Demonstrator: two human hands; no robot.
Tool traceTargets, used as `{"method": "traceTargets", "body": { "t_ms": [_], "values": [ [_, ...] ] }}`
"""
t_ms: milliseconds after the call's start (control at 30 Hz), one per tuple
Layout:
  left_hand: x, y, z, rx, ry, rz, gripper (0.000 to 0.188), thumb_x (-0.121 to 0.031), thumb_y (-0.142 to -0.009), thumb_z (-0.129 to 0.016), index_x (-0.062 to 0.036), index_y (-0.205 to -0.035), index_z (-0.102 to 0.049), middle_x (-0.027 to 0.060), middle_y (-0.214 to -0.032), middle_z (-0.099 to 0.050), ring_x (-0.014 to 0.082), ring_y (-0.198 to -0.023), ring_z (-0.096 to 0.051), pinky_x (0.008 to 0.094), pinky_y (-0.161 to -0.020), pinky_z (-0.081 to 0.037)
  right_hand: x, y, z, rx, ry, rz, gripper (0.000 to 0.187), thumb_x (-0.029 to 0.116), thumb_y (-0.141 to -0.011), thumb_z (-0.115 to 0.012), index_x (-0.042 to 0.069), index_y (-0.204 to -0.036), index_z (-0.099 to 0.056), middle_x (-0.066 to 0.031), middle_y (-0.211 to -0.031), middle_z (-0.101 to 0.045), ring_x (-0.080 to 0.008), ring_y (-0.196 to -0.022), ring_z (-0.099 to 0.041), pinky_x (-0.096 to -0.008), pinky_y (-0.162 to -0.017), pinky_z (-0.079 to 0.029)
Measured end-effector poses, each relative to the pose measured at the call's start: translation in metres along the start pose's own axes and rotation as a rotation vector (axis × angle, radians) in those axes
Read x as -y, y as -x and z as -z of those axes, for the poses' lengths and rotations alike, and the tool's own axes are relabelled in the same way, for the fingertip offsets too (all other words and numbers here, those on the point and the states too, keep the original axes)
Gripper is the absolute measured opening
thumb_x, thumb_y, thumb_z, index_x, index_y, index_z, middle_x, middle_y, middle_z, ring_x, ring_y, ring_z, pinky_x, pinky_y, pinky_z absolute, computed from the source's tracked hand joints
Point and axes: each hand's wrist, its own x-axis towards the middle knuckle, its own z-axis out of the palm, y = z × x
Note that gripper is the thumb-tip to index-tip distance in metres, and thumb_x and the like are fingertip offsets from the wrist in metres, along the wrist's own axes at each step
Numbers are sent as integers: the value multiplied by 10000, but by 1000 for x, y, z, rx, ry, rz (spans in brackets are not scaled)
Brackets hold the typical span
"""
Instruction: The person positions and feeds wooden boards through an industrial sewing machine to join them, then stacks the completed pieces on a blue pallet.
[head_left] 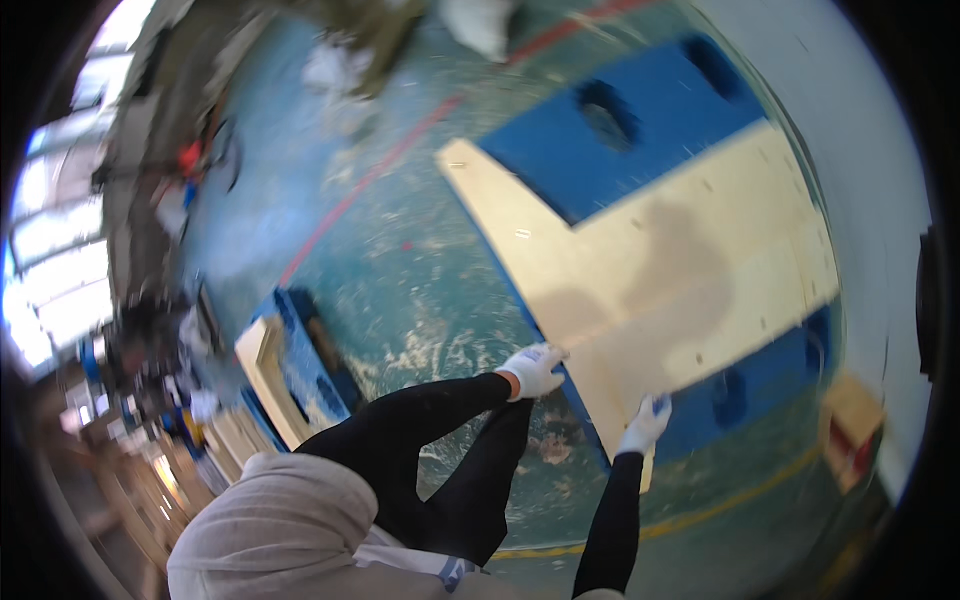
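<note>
A large pale wooden panel (740,240), U-shaped in outline with an arm at its far left and another at its near end, lies on a blue block-like base. At the panel's left edge is my left hand (537,371), in a white glove, its fingers closed on the rim. My right hand (645,426), also gloved in white, grips the near arm by its inner edge. The fingertips of both hands are partly hidden and slightly blurred. Small metal staples show on the far arm, and my shadow falls across the panel.
The blue base (650,130) has dark oval openings. A brown cardboard box (850,430) stands at the right by a pale wall (850,120). To the left is a smaller blue-and-wood piece (315,350). Sawdust marks the green floor (390,260), and white bags (340,70) lie far off.
</note>
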Motion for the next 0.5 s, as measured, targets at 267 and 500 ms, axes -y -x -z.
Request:
{"method": "traceTargets", "body": {
  "t_ms": [267, 500],
  "values": [
    [167, 249, 56, -270, 405, 292, 467, -349, -896, -624, -50, -1255, -621, 203, -1186, -666, 374, -1145, -620, 423, -951, -490, 68, 169, -99, 651, 95, -110, 207, 125, -998, -602, 35, -1185, -619, -24, -1023, -635, -114, -871, -597, -263, -778, -499],
    [431, 412, 100, -725, 757, 616, 406, -340, -891, -627, -55, -1179, -649, 204, -1154, -677, 363, -1106, -639, 413, -926, -500, 159, 330, -222, 754, 307, 79, 212, 142, -1008, -596, 9, -1173, -612, -37, -1002, -626, -106, -884, -581, -272, -804, -505]
  ]
}}
